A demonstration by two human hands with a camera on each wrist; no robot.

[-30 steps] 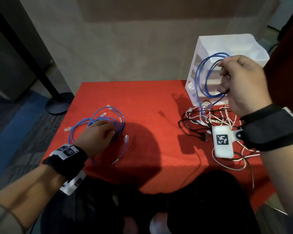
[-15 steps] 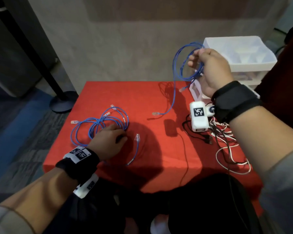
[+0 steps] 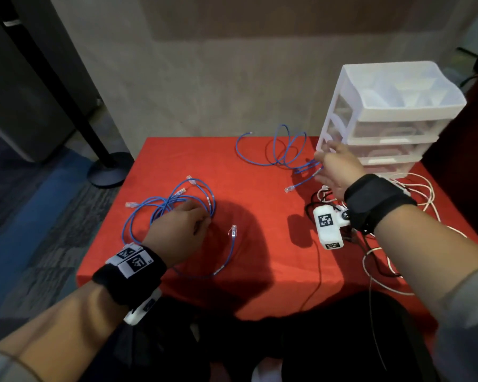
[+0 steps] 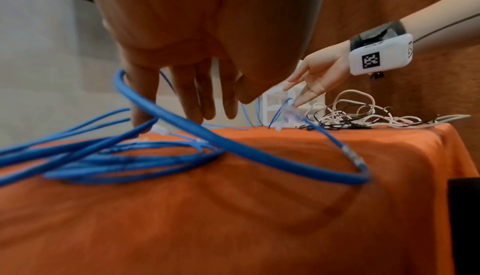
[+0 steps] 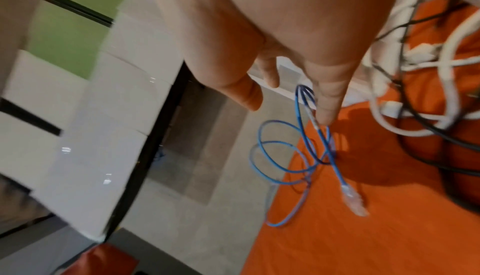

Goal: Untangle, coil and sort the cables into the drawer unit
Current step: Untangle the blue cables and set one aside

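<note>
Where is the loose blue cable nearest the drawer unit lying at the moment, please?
In the head view the loose blue cable lies on the red table's far right part, just left of the white drawer unit, its near end by the open right hand.

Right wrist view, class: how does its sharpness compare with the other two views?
Right wrist view: streaked with motion blur, white plastic drawer unit smeared; left wrist view: near blue cable loops soft, far tangle sharper; head view: crisp, hard shadows on the red cloth.

You sit in what looks like an office or lab corner set up for recording. Beyond your hands a small table under a red cloth (image 3: 260, 216) stands against a plain beige partition wall (image 3: 218, 78), and off to your left lie blue-grey carpet tiles (image 3: 33, 216) and a black stand's round base (image 3: 108, 169).
</note>
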